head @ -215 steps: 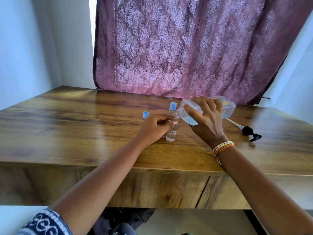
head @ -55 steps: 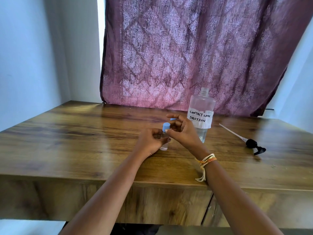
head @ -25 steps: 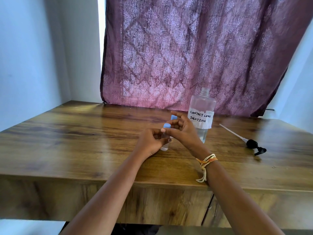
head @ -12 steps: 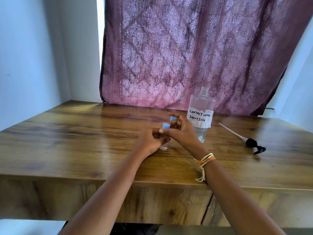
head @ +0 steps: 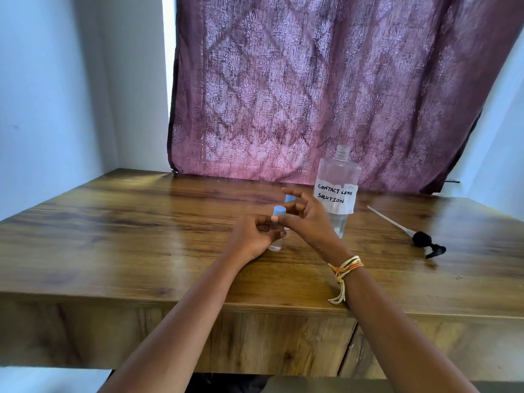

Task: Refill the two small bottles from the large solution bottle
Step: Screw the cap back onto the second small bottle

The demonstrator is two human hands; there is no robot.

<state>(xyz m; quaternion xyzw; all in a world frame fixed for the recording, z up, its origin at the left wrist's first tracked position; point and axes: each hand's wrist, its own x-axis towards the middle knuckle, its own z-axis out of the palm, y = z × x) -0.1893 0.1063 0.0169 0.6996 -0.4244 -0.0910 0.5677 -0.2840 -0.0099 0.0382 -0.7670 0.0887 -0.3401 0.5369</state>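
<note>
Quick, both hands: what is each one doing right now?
Left hand: grips the small bottle.
Right hand: fingertips pinch its blue cap.

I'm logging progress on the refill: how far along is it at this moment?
Looks done: the large solution bottle stands upright and uncapped on the table, and a second blue cap shows behind the hands. In hand: the left hand holds a small bottle while the right hand is at its blue cap. Left: refitting the pump lying on the table. Fill levels cannot be seen.
</note>
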